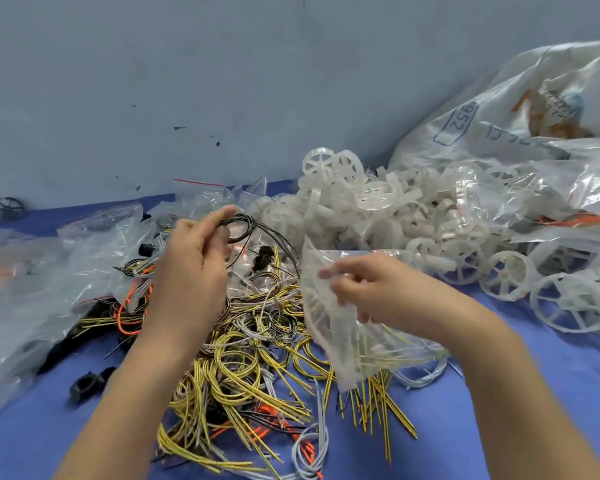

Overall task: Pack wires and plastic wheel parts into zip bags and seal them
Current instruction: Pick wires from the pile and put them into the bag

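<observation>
My left hand (191,258) pinches a small coil of thin black wire (239,227) above the middle of the table. Beside it, my right hand (364,285) grips the upper edge of a clear zip bag (336,344) with white wheel parts and yellow wires showing through it. Under both hands lies a tangled heap of yellow, grey, orange and black wires (253,368). A pile of white plastic wheels (388,216) rises behind the right hand.
Large clear plastic sacks (520,109) slump at the back right, with loose wheels (565,303) in front of them. Crumpled bags and small zip bags (94,251) cover the left. Black plastic rings (87,381) lie on the blue table cover (520,382). A grey wall stands behind.
</observation>
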